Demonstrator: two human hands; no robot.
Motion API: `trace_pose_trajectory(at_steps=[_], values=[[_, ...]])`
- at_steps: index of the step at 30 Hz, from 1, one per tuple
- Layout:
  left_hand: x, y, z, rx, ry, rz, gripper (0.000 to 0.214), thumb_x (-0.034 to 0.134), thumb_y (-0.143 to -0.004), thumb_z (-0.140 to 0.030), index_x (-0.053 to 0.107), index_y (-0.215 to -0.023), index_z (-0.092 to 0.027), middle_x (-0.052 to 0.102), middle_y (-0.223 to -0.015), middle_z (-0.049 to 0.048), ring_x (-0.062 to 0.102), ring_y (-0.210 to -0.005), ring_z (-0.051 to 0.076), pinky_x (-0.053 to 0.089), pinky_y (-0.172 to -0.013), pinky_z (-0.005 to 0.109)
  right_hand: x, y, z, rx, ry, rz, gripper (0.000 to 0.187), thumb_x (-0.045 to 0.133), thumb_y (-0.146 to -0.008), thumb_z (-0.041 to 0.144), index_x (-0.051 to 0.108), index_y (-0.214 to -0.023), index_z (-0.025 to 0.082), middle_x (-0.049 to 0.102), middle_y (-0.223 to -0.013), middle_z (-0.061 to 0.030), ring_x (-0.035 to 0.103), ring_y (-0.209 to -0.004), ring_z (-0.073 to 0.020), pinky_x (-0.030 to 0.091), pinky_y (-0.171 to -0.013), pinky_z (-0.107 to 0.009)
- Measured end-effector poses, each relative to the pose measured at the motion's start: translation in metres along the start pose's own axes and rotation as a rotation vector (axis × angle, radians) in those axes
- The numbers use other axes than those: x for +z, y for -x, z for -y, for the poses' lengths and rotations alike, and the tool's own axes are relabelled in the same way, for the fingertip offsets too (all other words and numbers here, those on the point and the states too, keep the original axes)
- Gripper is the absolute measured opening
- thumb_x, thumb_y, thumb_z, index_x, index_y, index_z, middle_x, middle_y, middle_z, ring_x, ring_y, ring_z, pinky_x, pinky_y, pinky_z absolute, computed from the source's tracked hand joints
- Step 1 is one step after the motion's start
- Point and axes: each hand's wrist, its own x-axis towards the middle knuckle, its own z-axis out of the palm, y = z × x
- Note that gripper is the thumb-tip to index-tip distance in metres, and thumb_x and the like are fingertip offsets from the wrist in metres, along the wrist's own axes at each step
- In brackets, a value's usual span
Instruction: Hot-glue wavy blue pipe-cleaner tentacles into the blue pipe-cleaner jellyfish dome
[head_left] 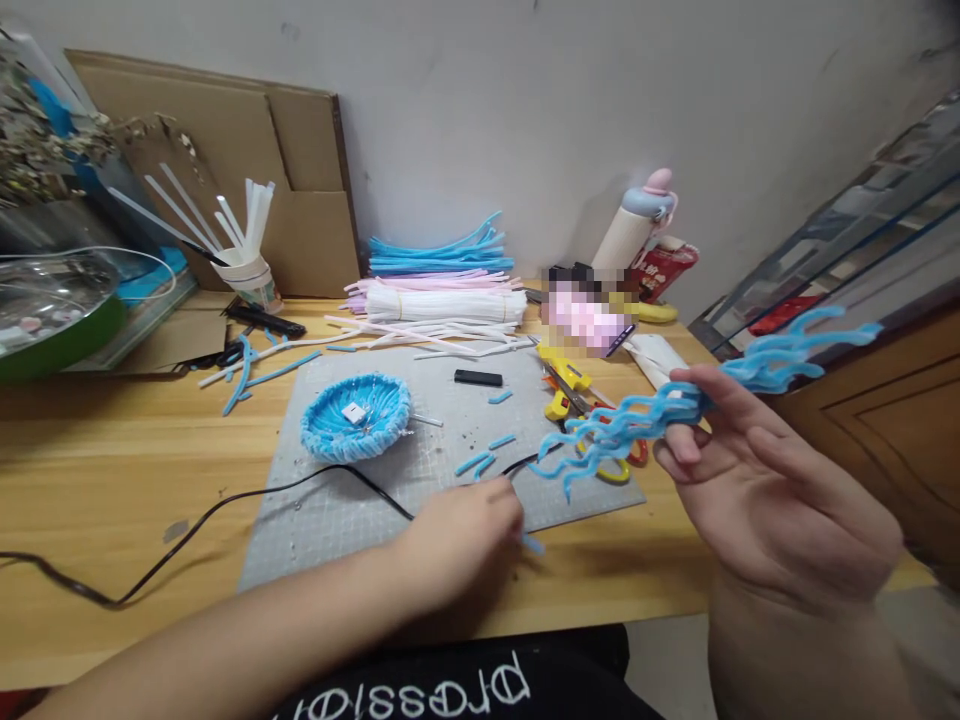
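Observation:
My right hand (pixel 765 470), raised above the table's right side, pinches a bunch of wavy blue pipe cleaners (pixel 630 425) between its fingers. They stick out on both sides of the hand. My left hand (pixel 472 535) is curled over the front edge of the grey cutting mat (pixel 360 540). Its fingertips are turned down and partly hidden, beside a short blue pipe cleaner piece (pixel 533 545); whether they grip it is unclear. Short blue offcuts (pixel 472 463) lie just beyond this hand. Farther left on the mat stands a bowl-shaped blue fuzzy piece (pixel 356 415) with a small white block inside.
Bundles of blue (pixel 439 255), pink and white pipe cleaners (pixel 446 304) lie by the wall. A yellow glue gun (pixel 566 370) and scissors (pixel 615 468) are behind the wavy bunch. A black cable (pixel 247 492) crosses the left side. A cup of glue sticks (pixel 249 280) stands back left.

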Motion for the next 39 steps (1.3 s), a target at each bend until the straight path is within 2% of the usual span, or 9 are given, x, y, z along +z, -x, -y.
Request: trace_pose_trajectory(at_steps=[2, 4, 6, 11, 24, 29, 32, 35, 39], values=[[-0.006, -0.007, 0.005, -0.181, -0.045, -0.109, 0.022, 0.038, -0.098, -0.018, 0.059, -0.101, -0.017, 0.061, -0.108, 0.0094, 0.062, -0.095, 0.023, 0.050, -0.080, 0.035, -0.002, -0.001, -0.002, -0.005, -0.020, -0.025, 0.034, 0.050, -0.082, 0.025, 0.077, -0.102, 0.024, 0.059, -0.126, -0.0068, 0.045, -0.066, -0.0135, 0.040, -0.056, -0.029], [-0.011, -0.014, 0.010, -0.309, -0.075, -0.161, 0.022, 0.037, -0.098, -0.018, 0.058, -0.102, -0.015, 0.060, -0.110, 0.0124, 0.062, -0.096, 0.025, 0.051, -0.080, 0.038, -0.004, -0.003, -0.004, -0.002, -0.037, -0.035, 0.034, 0.050, -0.082, 0.025, 0.077, -0.103, 0.023, 0.059, -0.126, -0.0075, 0.045, -0.066, -0.0135, 0.040, -0.056, -0.029], [-0.014, -0.019, 0.012, -0.366, -0.089, -0.148, 0.015, 0.048, -0.096, -0.022, 0.059, -0.102, -0.014, 0.061, -0.109, 0.0111, 0.063, -0.093, 0.023, 0.053, -0.078, 0.038, -0.005, -0.003, -0.007, 0.005, -0.052, -0.027, 0.033, 0.052, -0.081, 0.025, 0.077, -0.102, 0.023, 0.060, -0.125, -0.0078, 0.046, -0.066, -0.0134, 0.041, -0.057, -0.029], [-0.013, -0.026, 0.010, -0.429, -0.127, -0.031, 0.030, 0.060, -0.094, -0.034, 0.059, -0.118, -0.015, 0.063, -0.116, 0.0085, 0.064, -0.096, 0.021, 0.056, -0.082, 0.040, -0.009, -0.004, -0.014, 0.033, -0.054, -0.013, 0.032, 0.053, -0.081, 0.028, 0.077, -0.102, 0.024, 0.061, -0.124, -0.0069, 0.046, -0.065, -0.0137, 0.044, -0.059, -0.031], [-0.011, -0.069, 0.000, -0.306, -0.174, -0.022, 0.033, 0.060, -0.094, -0.034, 0.057, -0.122, -0.016, 0.061, -0.121, 0.0095, 0.064, -0.101, 0.022, 0.056, -0.085, 0.043, -0.016, -0.007, -0.015, 0.005, -0.057, 0.008, 0.032, 0.050, -0.084, 0.024, 0.077, -0.101, 0.025, 0.062, -0.125, -0.0048, 0.048, -0.067, -0.0141, 0.046, -0.061, -0.031], [-0.023, -0.097, 0.011, -0.386, -0.199, -0.171, 0.035, 0.060, -0.094, -0.034, 0.056, -0.124, -0.017, 0.060, -0.124, 0.0100, 0.063, -0.104, 0.023, 0.055, -0.087, 0.044, -0.015, -0.009, -0.015, -0.028, -0.061, 0.001, 0.033, 0.048, -0.084, 0.022, 0.078, -0.098, 0.026, 0.063, -0.123, -0.0039, 0.048, -0.066, -0.0134, 0.045, -0.060, -0.031], [-0.027, -0.111, 0.019, -0.440, -0.200, -0.172, 0.035, 0.060, -0.094, -0.034, 0.056, -0.124, -0.016, 0.060, -0.124, 0.0101, 0.063, -0.104, 0.024, 0.055, -0.087, 0.044, -0.013, -0.009, -0.016, -0.011, -0.045, 0.004, 0.033, 0.049, -0.083, 0.023, 0.077, -0.099, 0.025, 0.062, -0.123, -0.0044, 0.047, -0.066, -0.0136, 0.046, -0.061, -0.032], [-0.028, -0.112, 0.020, -0.439, -0.184, -0.108, 0.035, 0.060, -0.094, -0.034, 0.057, -0.123, -0.016, 0.060, -0.123, 0.0101, 0.063, -0.103, 0.023, 0.055, -0.086, 0.044, -0.012, -0.009, -0.015, -0.010, -0.035, 0.008, 0.032, 0.049, -0.083, 0.022, 0.078, -0.097, 0.026, 0.063, -0.122, -0.0042, 0.048, -0.065, -0.0136, 0.045, -0.060, -0.032], [-0.022, -0.086, 0.000, -0.321, -0.157, -0.042, 0.034, 0.060, -0.094, -0.034, 0.057, -0.123, -0.017, 0.060, -0.124, 0.0099, 0.063, -0.104, 0.023, 0.055, -0.087, 0.044, -0.012, -0.008, -0.009, -0.024, -0.013, -0.039, 0.032, 0.050, -0.081, 0.022, 0.078, -0.096, 0.026, 0.063, -0.118, -0.0046, 0.047, -0.064, -0.0138, 0.045, -0.058, -0.032]])
